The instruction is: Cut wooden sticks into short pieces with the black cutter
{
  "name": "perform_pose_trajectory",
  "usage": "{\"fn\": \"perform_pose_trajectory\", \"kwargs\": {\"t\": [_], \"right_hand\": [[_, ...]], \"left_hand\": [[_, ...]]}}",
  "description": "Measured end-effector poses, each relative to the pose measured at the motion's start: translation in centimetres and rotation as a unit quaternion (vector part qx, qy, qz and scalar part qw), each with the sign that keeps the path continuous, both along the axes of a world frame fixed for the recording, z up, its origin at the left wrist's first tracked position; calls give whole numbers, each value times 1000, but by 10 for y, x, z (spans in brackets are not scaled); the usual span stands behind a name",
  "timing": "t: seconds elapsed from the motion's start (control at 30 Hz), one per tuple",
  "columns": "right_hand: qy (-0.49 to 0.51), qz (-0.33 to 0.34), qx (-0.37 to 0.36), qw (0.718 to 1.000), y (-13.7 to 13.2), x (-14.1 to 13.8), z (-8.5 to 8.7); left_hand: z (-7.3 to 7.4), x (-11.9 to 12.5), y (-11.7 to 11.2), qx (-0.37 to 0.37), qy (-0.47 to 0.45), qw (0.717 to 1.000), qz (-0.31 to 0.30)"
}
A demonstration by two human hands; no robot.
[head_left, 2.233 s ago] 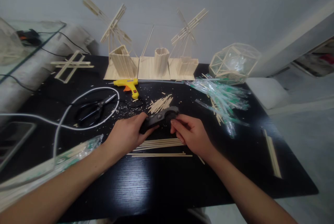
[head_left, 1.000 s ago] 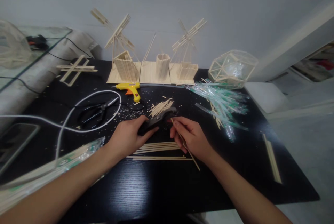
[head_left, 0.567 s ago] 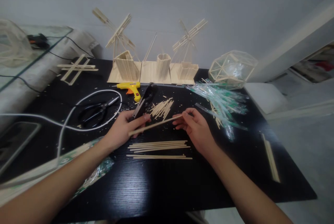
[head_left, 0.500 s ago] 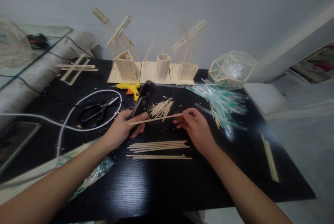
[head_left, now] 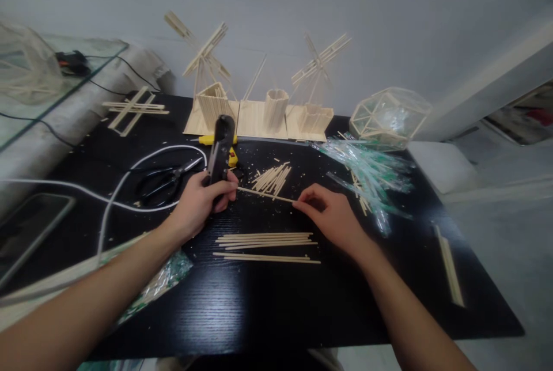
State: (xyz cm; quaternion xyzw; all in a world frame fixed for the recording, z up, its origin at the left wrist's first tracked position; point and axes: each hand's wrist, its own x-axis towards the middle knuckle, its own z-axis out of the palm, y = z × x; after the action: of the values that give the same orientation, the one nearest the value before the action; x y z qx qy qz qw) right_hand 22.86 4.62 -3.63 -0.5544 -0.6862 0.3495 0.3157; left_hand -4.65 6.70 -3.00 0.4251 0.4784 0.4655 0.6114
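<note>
My left hand (head_left: pixel 211 198) is closed around a black plier-like hand tool (head_left: pixel 222 143), which points up and away from me. Between that hand and my right hand (head_left: pixel 326 209) runs a thin wooden stick (head_left: pixel 268 195), sloping slightly down to the right. Its left end meets the thumb and fingers of my left hand. The thumb and forefinger of my right hand pinch its other end. Behind the stick lies a pile of short cut sticks (head_left: pixel 273 178). Several long sticks (head_left: pixel 268 238) lie side by side on the black table (head_left: pixel 294 302), nearer to me.
A yellow glue gun (head_left: pixel 233 156) is partly hidden by the tool. Scissors (head_left: pixel 170 178) lie inside a loop of white cable (head_left: pixel 129 170). Stick windmill models (head_left: pixel 211 109) stand at the back. Plastic wrappers (head_left: pixel 371 169) and a stick polyhedron (head_left: pixel 391 114) are at right.
The black tool has swung left and more upright. My right hand has lowered slightly, so the stick now slopes down to the right instead of up. The view has shifted slightly.
</note>
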Motion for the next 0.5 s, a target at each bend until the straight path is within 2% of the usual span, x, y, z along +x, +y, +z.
{"fn": "perform_pose_trajectory", "kwargs": {"t": [0.07,0.17,0.27,0.37,0.5], "right_hand": [[-58,30,34,997,0,6,6],[-93,55,76,991,-2,11,14],[-113,135,5,984,-6,10,20],[-137,211,-87,964,-11,4,22],[-155,224,-114,955,-14,-4,22]], "left_hand": [[-2,0,-1,3,26,1000,-10],[-3,1,-2,-6,52,998,-42],[-2,2,-2,-3,106,990,-92],[-2,3,-3,52,188,971,-139],[-7,2,-5,132,294,932,-168]]}}
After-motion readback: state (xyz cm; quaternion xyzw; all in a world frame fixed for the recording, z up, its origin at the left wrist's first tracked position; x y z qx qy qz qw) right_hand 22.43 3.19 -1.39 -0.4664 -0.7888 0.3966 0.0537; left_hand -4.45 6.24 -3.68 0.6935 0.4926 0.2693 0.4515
